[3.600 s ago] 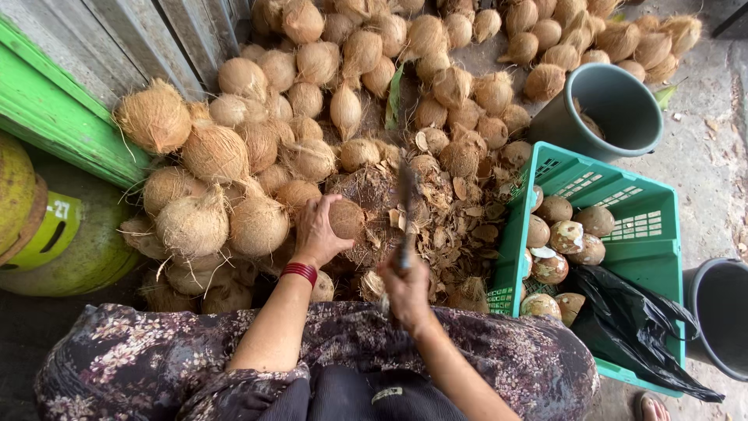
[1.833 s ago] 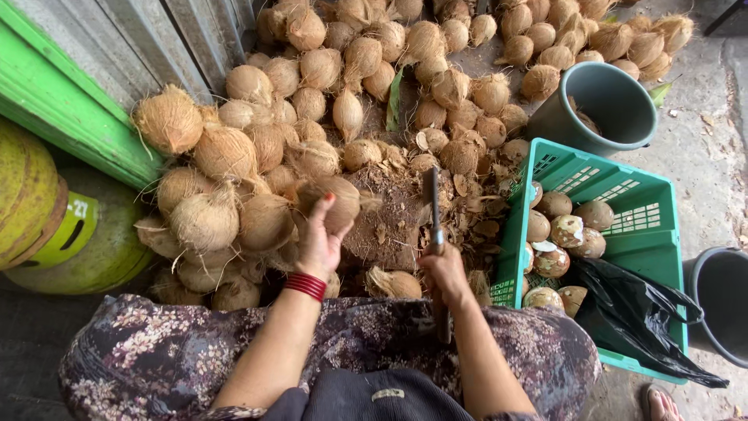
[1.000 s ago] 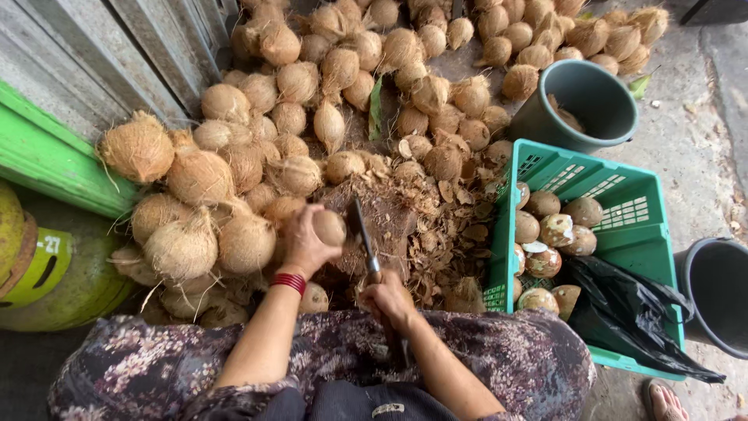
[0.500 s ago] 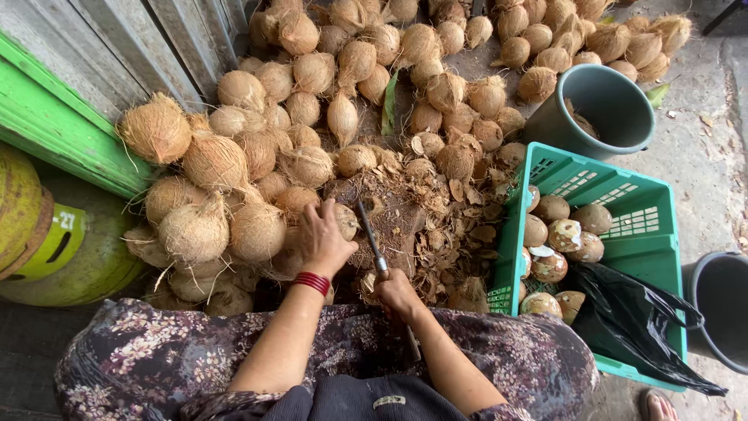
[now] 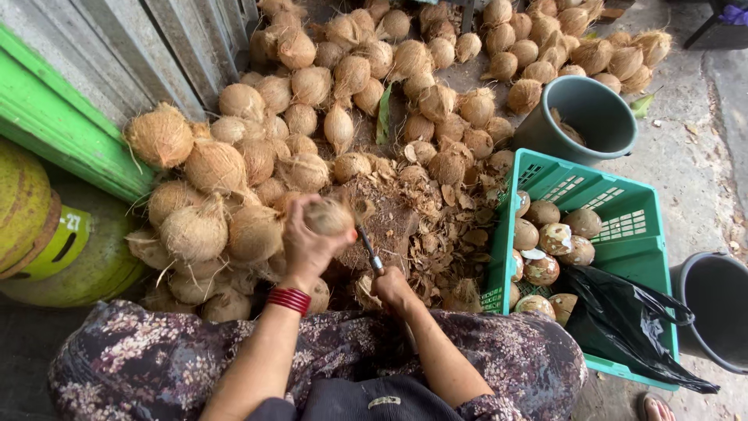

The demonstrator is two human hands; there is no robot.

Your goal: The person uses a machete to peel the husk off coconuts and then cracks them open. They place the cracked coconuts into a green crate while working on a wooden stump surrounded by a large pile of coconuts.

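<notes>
Head view shows me looking straight down at my two hands working over a heap of husk scraps (image 5: 436, 226). My left hand (image 5: 308, 242) is wrapped around a husked coconut (image 5: 329, 216), gripping it from below and behind, with a red bangle (image 5: 289, 299) at the wrist. My right hand (image 5: 392, 286) is clenched on the handle of a blade (image 5: 368, 249), whose tip meets the coconut at its right side.

I take the green crate (image 5: 623, 234) as my landmark. Inside it lie about ten coconuts with their shell partly pared (image 5: 545, 238), pale patches showing, so I judge that share of the work as finished. A black plastic bag (image 5: 623, 312) drapes over the crate's near corner. Left of the crate, the coconut in my grip sits just above the scrap heap, near the crate but apart from it. Farther left and beyond the crate, the big pile of fibrous brown coconuts (image 5: 257, 148) stretches to the corrugated wall (image 5: 156, 54). That pile looks far larger than what is in the crate, so I judge most of the job remains.

A grey bucket (image 5: 580, 117) stands just beyond the crate's far edge, a second dark bucket (image 5: 713, 312) to its right, and a yellow-green cylinder (image 5: 47, 234) well to the left.
</notes>
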